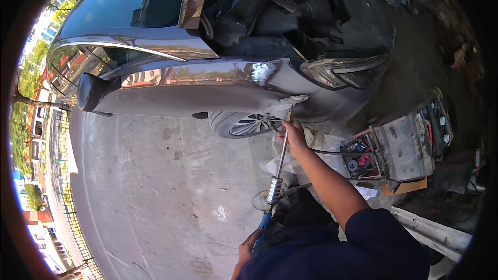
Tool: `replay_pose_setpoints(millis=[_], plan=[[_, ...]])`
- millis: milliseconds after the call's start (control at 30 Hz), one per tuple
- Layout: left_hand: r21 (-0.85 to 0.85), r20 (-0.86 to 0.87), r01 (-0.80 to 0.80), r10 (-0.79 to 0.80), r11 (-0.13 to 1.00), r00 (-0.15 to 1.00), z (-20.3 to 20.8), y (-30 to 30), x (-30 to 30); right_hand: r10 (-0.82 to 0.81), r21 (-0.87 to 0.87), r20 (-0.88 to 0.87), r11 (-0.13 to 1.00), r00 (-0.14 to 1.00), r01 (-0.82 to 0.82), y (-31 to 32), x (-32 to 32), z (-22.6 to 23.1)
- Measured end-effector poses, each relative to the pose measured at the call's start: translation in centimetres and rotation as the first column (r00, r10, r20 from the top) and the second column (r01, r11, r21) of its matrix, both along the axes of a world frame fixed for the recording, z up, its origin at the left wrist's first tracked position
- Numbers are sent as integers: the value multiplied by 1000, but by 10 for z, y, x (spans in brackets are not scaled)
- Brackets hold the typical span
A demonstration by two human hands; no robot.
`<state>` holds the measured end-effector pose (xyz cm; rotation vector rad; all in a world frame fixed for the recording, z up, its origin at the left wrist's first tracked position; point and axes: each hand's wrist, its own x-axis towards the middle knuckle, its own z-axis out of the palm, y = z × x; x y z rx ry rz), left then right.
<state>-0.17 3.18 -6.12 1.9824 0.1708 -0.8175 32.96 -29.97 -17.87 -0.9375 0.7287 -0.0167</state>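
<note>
Glossy purple-grey metal clads the car point(197, 96), over a spoked wheel point(249, 124). My slim steel rod point(283, 156) slants up to a rough, pale patch point(285, 103) on the car, with a blue handle point(263, 224) and ribbed weight point(274, 191) lower down. My right fingers point(285, 135) grip its upper end; my left fingers point(253, 238) wrap the handle.

The head-worn fisheye looks down beside a car point(207, 91).

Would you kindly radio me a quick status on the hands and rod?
Left hand on blue handle; right hand around rod. Rod's far end at pale fender patch, contact unclear. Black cable beside right hand.
</note>
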Motion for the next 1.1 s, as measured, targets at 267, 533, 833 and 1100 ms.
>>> replay_pose_setpoints(millis=[267, 533, 833, 1100], plan=[[46, -29, -10, 12, 999, 999, -13, -1, -10, -46, -63, -229, 998, 972, 32, -9, 54, 3], [35, 63, 34, -37, 999, 997, -12, 2, -8, 227, 609, 276, 711, 934, -353, -47, 39, -18], [97, -150, -45, 59, 994, 987, 19, 10, 1, 107, 540, 101, 829, 989, -145, -25, 19, -8], [15, -3, 38, -38, 999, 999, 15, 9, 13, 51, 464, 90, 882, 995, -87, -32, 32, 14]])
